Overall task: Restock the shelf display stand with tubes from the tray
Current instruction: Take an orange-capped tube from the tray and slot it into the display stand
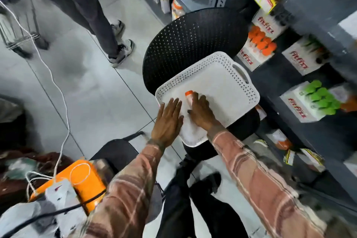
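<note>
Curling over the orange-capped white tube (pixel 189 97) mid-frame, your right grip (pixel 201 111) lay along it; your left hand (pixel 168 117) rested flat, empty, beside.

white tray (pixel 239 75), orange-capped tube (pixel 189 96)

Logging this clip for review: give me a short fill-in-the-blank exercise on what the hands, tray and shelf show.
1. The white perforated plastic tray rests on a black ____.
2. The right hand covers a tube with an ____ cap.
3. The left hand lies ____ on the tray, holding nothing.
4. The lowest shelf display box holds tubes with ____ caps.

Missing words: chair; orange; flat; green
</note>
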